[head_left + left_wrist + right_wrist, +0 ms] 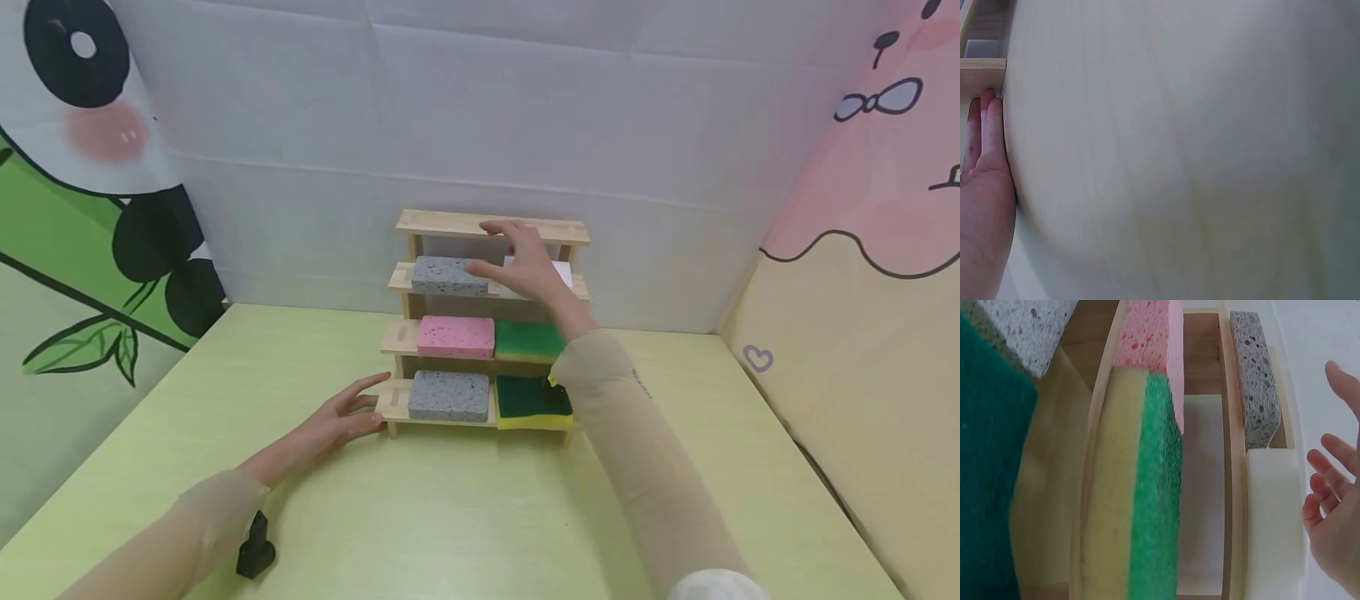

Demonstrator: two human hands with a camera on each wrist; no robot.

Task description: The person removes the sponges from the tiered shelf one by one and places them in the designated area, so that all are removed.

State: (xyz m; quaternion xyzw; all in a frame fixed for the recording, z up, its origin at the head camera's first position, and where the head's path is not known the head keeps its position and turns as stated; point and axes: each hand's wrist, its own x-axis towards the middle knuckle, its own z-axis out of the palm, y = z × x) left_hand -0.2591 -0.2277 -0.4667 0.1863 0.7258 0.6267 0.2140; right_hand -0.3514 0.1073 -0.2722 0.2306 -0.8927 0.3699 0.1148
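A stepped wooden rack holds block-shaped sponges on its three lower boards. My left hand is at the left end of the bottom board; in the left wrist view its extended fingers reach the wood's edge. Above the second board from the top, my right hand hovers with fingers spread and nothing in them. It partly hides a white sponge, which shows whole-sided in the right wrist view. Left of that sponge lies a grey speckled sponge.
Below sit a pink sponge and a green scouring sponge. The bottom board bears another grey sponge and a dark green and yellow sponge. A white cloth wall stands behind the rack on the pale table.
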